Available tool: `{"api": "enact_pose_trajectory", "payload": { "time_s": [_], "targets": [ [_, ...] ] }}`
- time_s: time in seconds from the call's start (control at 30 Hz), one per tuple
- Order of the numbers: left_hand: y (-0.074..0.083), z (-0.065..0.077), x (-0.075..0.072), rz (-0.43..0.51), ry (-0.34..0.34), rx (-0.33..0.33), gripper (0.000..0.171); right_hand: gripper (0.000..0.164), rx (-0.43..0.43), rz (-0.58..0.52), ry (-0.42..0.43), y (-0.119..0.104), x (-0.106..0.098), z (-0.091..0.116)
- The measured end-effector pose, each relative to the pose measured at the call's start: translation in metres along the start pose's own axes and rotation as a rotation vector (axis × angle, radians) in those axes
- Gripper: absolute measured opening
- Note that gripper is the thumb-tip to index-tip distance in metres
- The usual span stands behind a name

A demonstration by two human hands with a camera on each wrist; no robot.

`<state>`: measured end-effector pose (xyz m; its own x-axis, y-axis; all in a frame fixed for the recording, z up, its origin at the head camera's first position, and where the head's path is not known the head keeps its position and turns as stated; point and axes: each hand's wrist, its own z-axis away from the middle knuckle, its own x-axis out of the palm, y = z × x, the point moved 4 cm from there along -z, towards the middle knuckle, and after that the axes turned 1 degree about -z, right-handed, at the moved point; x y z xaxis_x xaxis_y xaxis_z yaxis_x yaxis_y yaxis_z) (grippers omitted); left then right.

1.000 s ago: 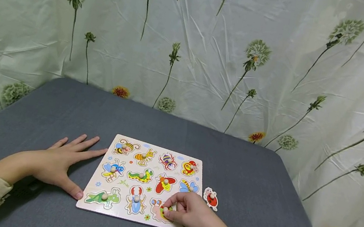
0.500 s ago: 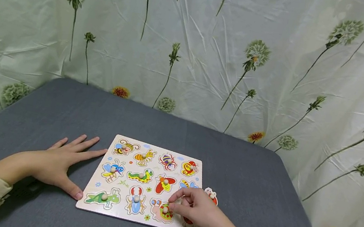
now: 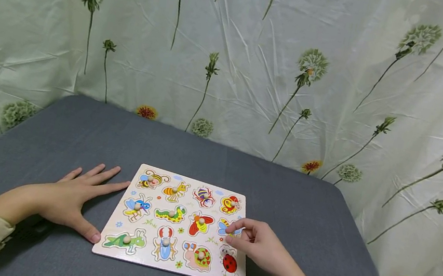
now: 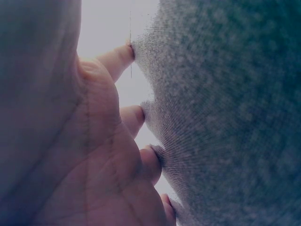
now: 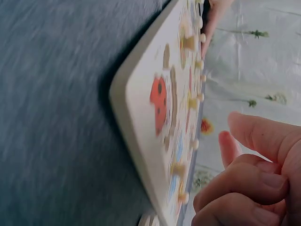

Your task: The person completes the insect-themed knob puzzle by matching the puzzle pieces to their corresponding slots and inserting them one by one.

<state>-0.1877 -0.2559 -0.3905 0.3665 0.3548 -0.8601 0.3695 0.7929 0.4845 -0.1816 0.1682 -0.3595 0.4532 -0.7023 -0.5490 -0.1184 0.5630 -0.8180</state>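
Observation:
A wooden peg puzzle board [image 3: 144, 259] with insect pieces lies on the table. My left hand [image 3: 66, 200] rests spread to its left, with thumb and index fingertips right at the board's edge. Over the board's right side hovers my right hand [image 3: 262, 247], holding nothing; its thumb and index finger are apart and the other fingers curl in. Below it a ladybug picture [image 3: 229, 262] shows in a pegless recess in the near right corner. Beside that sits the snail piece [image 3: 198, 257] with its knob. The loose ladybug piece is hidden behind my right hand in the head view.
A dark grey cloth covers the table [image 3: 201, 154]. Behind it hangs a pale curtain [image 3: 247, 88] printed with dandelions. Other knobbed pieces, such as the grasshopper [image 3: 127, 240] and the stag beetle [image 3: 165, 244], sit in the board.
My right hand has let go of the snail piece's knob and moved up and right, uncovering the ladybug recess and covering the loose ladybug piece. My left hand has stayed still.

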Motion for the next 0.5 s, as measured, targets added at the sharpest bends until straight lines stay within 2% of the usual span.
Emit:
{"api": "enact_pose_trajectory", "payload": {
  "time_s": [0.5],
  "targets": [
    [-0.001, 0.0, 0.0, 0.007, -0.006, -0.006, 0.123, 0.03, 0.083, -0.017, 0.101, 0.031, -0.035, 0.008]
  ]
}}
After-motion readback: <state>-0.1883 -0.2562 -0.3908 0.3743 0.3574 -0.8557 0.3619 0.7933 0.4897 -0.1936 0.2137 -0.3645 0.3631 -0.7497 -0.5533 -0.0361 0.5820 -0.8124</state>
